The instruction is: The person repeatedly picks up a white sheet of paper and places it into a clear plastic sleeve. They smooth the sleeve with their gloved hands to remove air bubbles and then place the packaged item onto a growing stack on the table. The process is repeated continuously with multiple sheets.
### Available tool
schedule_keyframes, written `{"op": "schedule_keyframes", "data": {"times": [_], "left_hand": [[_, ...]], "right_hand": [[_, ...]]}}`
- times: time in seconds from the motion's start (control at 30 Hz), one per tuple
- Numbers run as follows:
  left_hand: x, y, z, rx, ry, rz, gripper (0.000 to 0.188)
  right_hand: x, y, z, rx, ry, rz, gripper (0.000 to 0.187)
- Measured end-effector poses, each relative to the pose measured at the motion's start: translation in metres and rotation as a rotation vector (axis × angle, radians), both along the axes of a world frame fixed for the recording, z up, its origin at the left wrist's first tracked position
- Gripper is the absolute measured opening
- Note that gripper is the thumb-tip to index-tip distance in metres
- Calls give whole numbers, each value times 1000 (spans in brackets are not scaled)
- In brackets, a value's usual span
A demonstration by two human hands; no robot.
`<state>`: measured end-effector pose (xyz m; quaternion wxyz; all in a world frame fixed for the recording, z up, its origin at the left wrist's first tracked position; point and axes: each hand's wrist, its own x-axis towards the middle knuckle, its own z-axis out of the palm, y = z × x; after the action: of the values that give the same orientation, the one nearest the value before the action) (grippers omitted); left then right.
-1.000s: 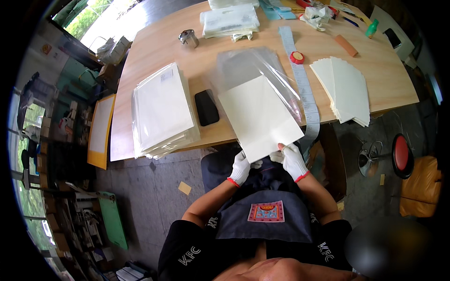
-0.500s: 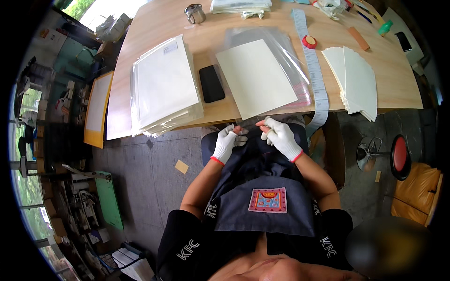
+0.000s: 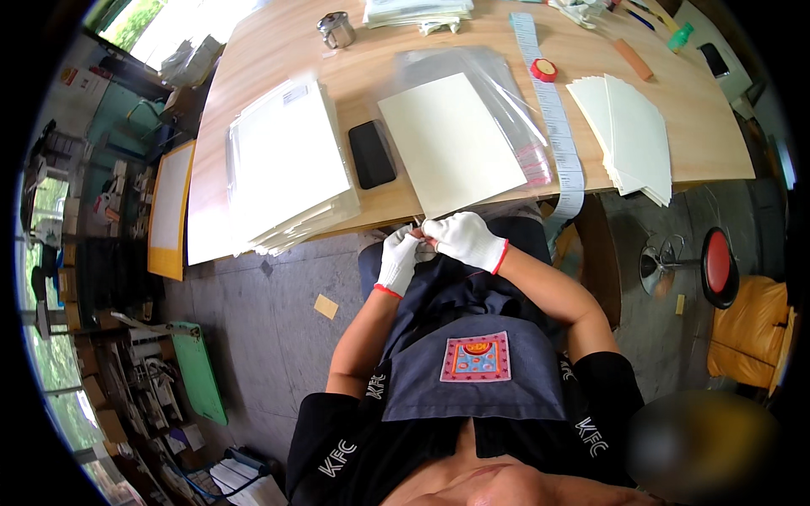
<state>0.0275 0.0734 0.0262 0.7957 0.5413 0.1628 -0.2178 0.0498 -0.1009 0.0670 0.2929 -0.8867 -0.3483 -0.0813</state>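
The cream sheet [image 3: 451, 143] lies flat on the surface [image 3: 261, 55], over clear plastic sleeves [image 3: 499, 87], whose far and right parts show beyond it. Its near corner comes to about the near edge of the surface, perhaps a little over it. Because of this, I judge that a wrist or the apron [image 3: 477, 396] could push that corner and bend it, or turn the sheet crooked. The plastic beneath is probably slippery, so a light knock could make the sheet slide. The label strip [image 3: 553, 118] hangs down over the near edge at right; a forearm could catch it and drag it together with the red tape roll [image 3: 544, 69].

The long axis of the sheet runs from far to near, leaning so that the near end is more to the right. The black phone [image 3: 372, 154] lies just beside its left edge, with its length leaning in a similar way.

The gloved left hand [image 3: 398, 260] and right hand [image 3: 467, 243] meet just below the near corner, in front of the surface. The fingers of both are bent and bunched together, with little gap; whether they pinch some small thing, I cannot tell.
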Motion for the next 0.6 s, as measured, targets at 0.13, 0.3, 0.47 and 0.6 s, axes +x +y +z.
{"op": "schedule_keyframes", "data": {"times": [0.13,0.3,0.47,0.6], "left_hand": [[-6,-3,-1,-58,1,76,19],[-16,7,12,81,-88,16,28],[-14,13,7,414,-298,-35,24],[-14,22,-10,1274,-1151,138,24]], "right_hand": [[-19,-66,-4,1092,930,-284,3],[-57,-297,-100,745,576,-976,22],[-231,-392,-214,-905,426,-276,26],[-110,-248,-59,-356,784,-779,32]]}}
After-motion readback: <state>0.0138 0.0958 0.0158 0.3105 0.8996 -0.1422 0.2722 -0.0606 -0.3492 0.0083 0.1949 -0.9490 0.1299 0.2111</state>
